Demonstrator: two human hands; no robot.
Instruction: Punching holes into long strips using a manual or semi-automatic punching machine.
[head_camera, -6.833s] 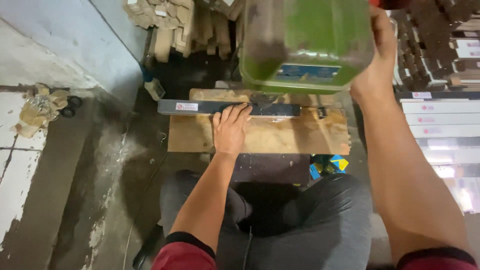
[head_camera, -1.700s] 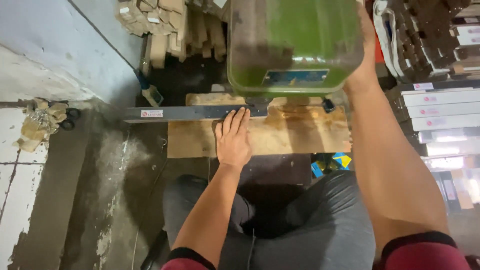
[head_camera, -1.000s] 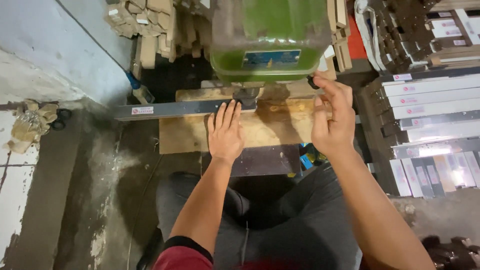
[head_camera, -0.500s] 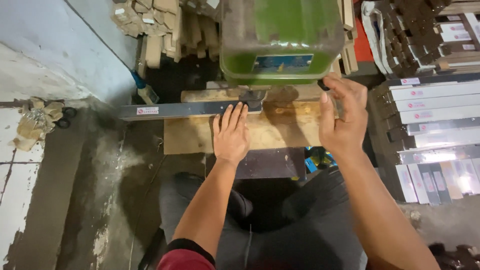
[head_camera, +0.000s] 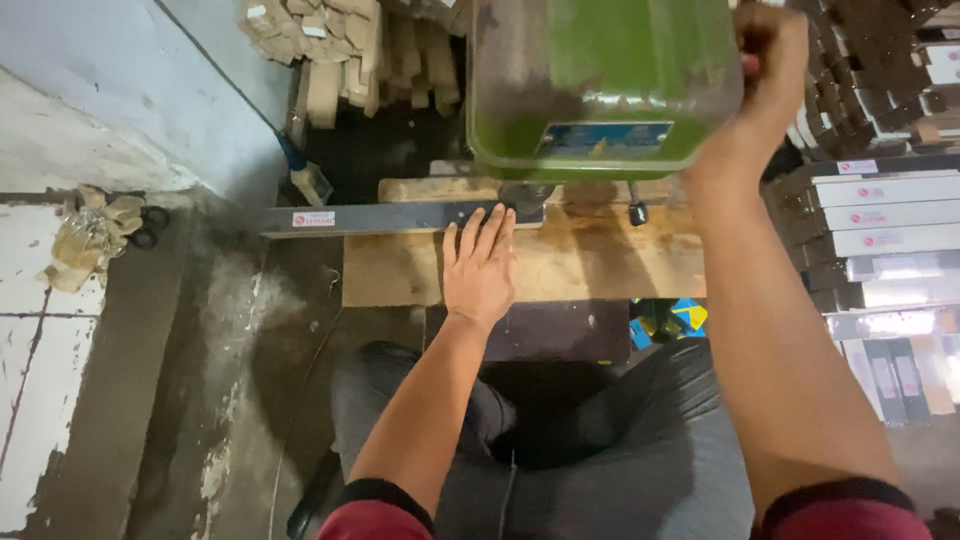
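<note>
Here, the left hand (head_camera: 480, 270) is lying flat and open on the wooden board (head_camera: 590, 262), with its fingertips touching the long grey metal bar (head_camera: 390, 217). The bar is lying across the board's far edge and sticking out to the left, with one end under the big green machine (head_camera: 605, 85). The right hand (head_camera: 770, 50) is staying up high beside the machine, squeezed into a fist; what it is gripping is hidden.

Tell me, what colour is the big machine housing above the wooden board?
Green, dusty and worn, seen in the head view: machine housing.
</note>
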